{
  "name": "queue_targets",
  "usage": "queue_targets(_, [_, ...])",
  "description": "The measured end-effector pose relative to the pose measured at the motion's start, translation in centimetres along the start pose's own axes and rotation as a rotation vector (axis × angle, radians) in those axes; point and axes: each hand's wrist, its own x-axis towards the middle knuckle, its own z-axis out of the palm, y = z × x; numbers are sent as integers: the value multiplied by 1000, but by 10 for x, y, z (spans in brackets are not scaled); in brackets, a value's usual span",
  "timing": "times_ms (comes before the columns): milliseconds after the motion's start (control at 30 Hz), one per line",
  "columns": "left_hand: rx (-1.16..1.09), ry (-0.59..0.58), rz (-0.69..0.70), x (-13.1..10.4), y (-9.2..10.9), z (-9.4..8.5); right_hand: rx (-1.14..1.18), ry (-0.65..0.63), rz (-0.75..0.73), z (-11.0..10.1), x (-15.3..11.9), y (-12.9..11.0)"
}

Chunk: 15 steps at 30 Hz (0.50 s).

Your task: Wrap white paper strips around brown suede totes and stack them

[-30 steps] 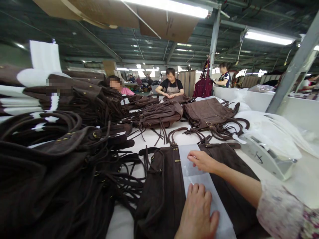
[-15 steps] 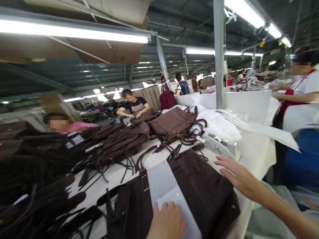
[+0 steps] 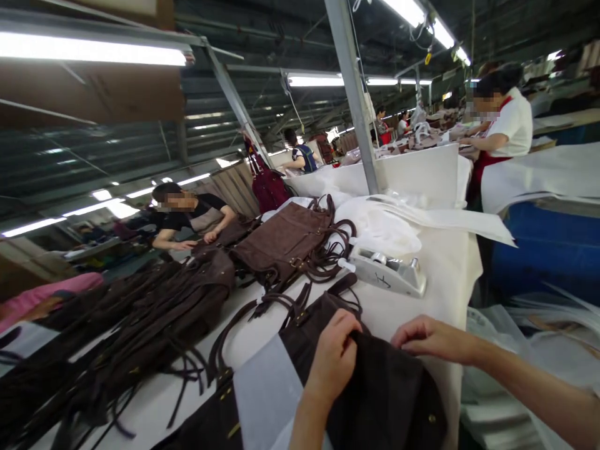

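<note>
A dark brown handbag [image 3: 379,387] lies on the white table in front of me, its looped handles [image 3: 229,331] pointing away. Across its middle runs a strip of whitish paper [image 3: 265,381]. My left hand [image 3: 332,353] is closed on the bag's upper edge, right of the strip, its fingers bent over the fabric. At the bag's right edge my right hand [image 3: 435,337] is closed too, thumb and fingers pinching the fabric. The bag's near end runs out of view at the bottom.
A tape dispenser [image 3: 389,272] stands beyond the bag. Behind it lie white plastic [image 3: 382,228] and another brown bag [image 3: 285,237]. Dark bags [image 3: 154,312] are heaped at left. A co-worker [image 3: 192,215] bends over the table's far side. A blue barrel [image 3: 553,250] stands at right.
My left hand has moved off the paper strip onto the bag's upper edge and closed there. My right hand has closed on the bag's right edge. The view has turned right.
</note>
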Motion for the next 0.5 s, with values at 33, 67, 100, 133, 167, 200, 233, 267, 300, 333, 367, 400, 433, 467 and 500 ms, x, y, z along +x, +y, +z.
queue_targets(33, [-94, 64, -5, -3, -2, -5, 66, -35, 19, 5, 6, -1])
queue_targets(67, [-165, 104, -12, -5, -3, -9, 139, -81, 44, 11, 13, -2])
queue_targets(100, [-218, 127, -18, -6, -4, -11, 205, -142, 73, 17, 21, -1])
queue_targets(133, [-258, 138, -23, -7, -3, -12, 251, -213, 101, 22, 29, 1])
queue_targets(167, [-284, 145, -26, -7, -2, -11, 266, -281, 121, 26, 36, 3])
queue_targets(200, [-301, 152, -26, -7, -1, -9, 251, -331, 125, 29, 43, 5])
queue_targets(233, [-311, 163, -24, -7, 0, -6, 217, -354, 113, 30, 48, 8])
queue_targets(267, [-320, 177, -21, -6, 1, -3, 173, -355, 93, 30, 52, 10])
queue_targets(300, [-330, 193, -17, -5, 2, 1, 121, -343, 74, 28, 55, 12])
queue_targets(333, [-341, 204, -11, -4, 3, 5, 65, -318, 56, 26, 57, 13])
queue_targets(367, [-350, 208, -4, -3, 3, 10, 12, -283, 43, 25, 58, 15])
queue_targets(400, [-350, 197, -4, -2, 3, 15, -34, -240, 32, 23, 58, 17])
queue_targets(433, [-338, 180, -8, -1, 3, 21, -69, -188, 19, 22, 59, 18])
queue_targets(467, [-311, 162, -17, -1, 2, 27, -91, -125, 1, 22, 59, 19])
queue_targets(500, [-268, 154, -28, 0, 2, 33, -102, -58, -23, 23, 59, 20])
